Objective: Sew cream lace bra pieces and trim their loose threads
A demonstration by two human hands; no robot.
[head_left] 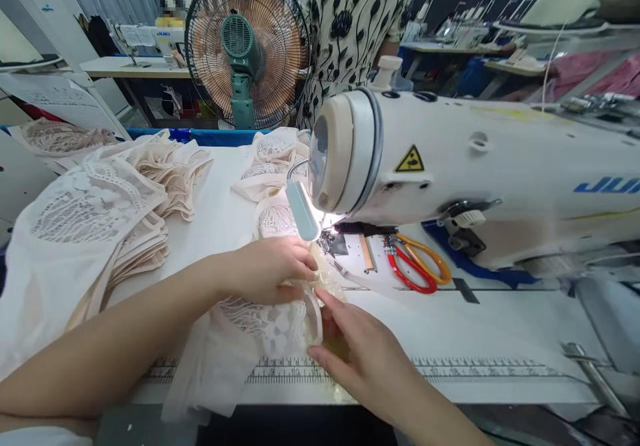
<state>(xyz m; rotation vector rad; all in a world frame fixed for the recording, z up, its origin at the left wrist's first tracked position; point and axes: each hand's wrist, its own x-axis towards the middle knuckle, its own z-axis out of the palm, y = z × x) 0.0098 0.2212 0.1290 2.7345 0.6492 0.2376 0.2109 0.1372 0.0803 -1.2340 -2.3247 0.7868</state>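
My left hand (273, 269) lies on a cream lace bra piece (270, 323), its fingers pinched on the cloth just in front of the sewing machine's needle area. Thumb and fingers of my right hand (363, 346) close round the curved edge of the same piece, to the right of the left hand. Pale yellowish material (327, 276) shows beside and under this edge. Above the hands is the head of a white sewing machine (425, 159), with a small lit lamp (303, 213) at its left. The needle itself is hidden.
Stacked lace bra pieces (100, 199) lie at left; more pieces (273, 156) lie behind the lamp. Red-handled scissors (413, 273) and an orange-handled tool (433, 259) rest right of the needle. A printed ruler (480, 369) runs along the front edge. A fan (245, 46) and a person (350, 26) are behind.
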